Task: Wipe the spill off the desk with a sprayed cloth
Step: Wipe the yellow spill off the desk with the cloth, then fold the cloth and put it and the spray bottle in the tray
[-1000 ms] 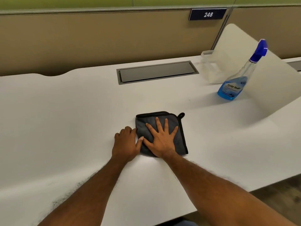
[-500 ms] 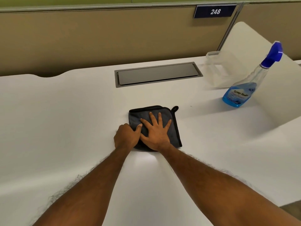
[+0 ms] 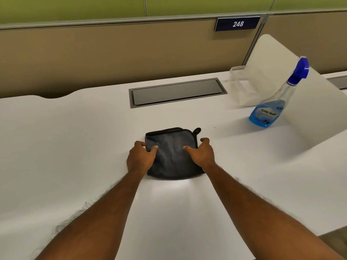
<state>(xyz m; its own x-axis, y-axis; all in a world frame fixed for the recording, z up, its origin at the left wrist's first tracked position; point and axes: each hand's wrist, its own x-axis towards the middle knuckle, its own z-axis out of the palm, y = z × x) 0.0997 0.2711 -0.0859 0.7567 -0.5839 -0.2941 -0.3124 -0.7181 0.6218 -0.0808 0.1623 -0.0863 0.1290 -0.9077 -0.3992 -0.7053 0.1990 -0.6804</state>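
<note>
Both hands shifted — left hand (image 3: 141, 156), right hand (image 3: 201, 153) now flank cloth (image 3: 171, 156)

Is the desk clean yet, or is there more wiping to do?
Hard to say if it is finished. No spill shows on the desk. The spray bottle stands aside on the right, so spraying looks done. Right now the left hand and right hand pinch the folded grey cloth at its two sides, flat on the desk. What may remain: any last wiping and putting the cloth away.
</note>
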